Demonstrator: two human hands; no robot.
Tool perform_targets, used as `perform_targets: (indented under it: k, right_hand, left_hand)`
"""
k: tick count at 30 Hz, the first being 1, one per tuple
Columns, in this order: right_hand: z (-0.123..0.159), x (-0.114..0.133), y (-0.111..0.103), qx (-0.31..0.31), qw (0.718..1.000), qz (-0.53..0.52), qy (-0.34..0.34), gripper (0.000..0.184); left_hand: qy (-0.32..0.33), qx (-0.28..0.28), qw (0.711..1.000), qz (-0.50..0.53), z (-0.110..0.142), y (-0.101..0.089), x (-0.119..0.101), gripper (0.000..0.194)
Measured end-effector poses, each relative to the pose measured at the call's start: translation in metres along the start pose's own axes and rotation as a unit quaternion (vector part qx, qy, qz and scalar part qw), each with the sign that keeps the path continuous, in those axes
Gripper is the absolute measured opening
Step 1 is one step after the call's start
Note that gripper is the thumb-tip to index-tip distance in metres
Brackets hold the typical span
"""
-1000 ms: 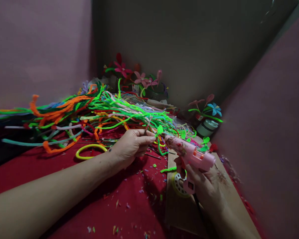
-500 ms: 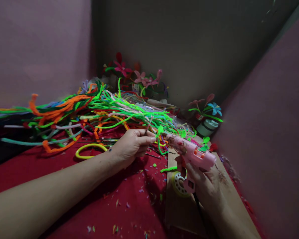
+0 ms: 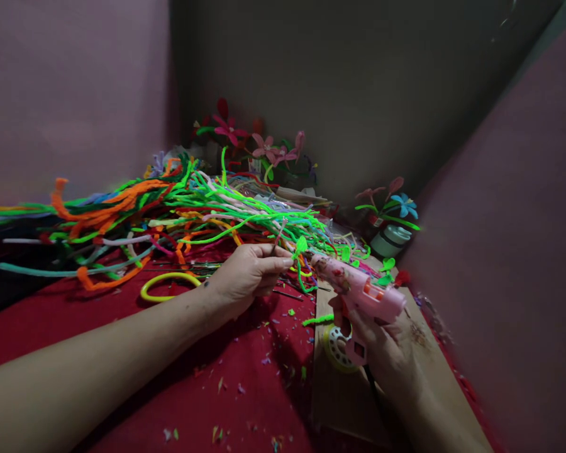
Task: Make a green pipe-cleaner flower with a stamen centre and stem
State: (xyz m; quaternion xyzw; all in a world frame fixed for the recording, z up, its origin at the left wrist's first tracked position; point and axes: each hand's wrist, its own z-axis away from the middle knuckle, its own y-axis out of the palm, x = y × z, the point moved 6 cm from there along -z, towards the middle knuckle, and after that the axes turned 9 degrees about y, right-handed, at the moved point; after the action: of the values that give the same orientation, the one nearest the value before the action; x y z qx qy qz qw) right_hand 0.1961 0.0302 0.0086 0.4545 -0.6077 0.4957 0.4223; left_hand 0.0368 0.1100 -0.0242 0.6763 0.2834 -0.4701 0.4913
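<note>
While L hand point(image 3: 248, 277) pinched green leaf point(image 3: 301, 245), forearm point(image 3: 108, 358) slanting fwd from left, R hand point(image 3: 387, 346) gripped glue gun point(image 3: 353, 284), nozzle point(image 3: 314, 258) twd leaf.

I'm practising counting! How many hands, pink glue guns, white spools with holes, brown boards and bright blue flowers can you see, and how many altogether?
Hands: 2, the left hand and the right hand
Pink glue gun: 1
White spool: 1
Brown board: 1
Bright blue flower: 1
Total: 6
</note>
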Motion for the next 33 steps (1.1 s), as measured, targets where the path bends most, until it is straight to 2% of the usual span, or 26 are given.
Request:
perform_targets:
  k: [6, 15, 18, 23, 28, 31, 33]
  right_hand:
    - [0.001, -0.011, -0.002, -0.01, 0.999, -0.009, 0.03, 0.046]
    - [0.002, -0.012, -0.005, -0.031, 0.999, -0.007, 0.037, 0.045]
    - [0.002, -0.014, -0.002, -0.013, 0.999, -0.009, 0.043, 0.047]
    - [0.002, -0.01, 0.003, 0.008, 0.999, -0.01, 0.032, 0.052]
    - [0.0, -0.002, 0.0, -0.016, 0.999, -0.018, 0.035, 0.049]
    - [0.001, 0.007, -0.004, -0.005, 0.999, 0.038, 0.029, 0.044]
    - [0.005, 0.013, -0.012, -0.013, 0.993, 0.117, -0.022, 0.037]
  left_hand:
    - [-0.008, -0.004, 1.0, 0.002, 0.001, 0.001, 0.001, 0.01]
    - [-0.007, 0.002, 1.0, 0.004, 0.0, 0.001, 0.001, 0.011]
    - [-0.004, 0.002, 1.0, 0.006, -0.001, 0.0, 0.001, 0.01]
    - [0.0, -0.004, 1.0, 0.012, -0.001, -0.001, 0.0, 0.009]
    - [0.003, -0.006, 1.0, 0.021, 0.0, -0.002, -0.001, 0.013]
    - [0.012, -0.012, 1.0, 0.024, -0.001, -0.003, -0.002, 0.014]
    - [0.018, -0.017, 0.999, 0.023, -0.002, -0.004, -0.003, 0.015]
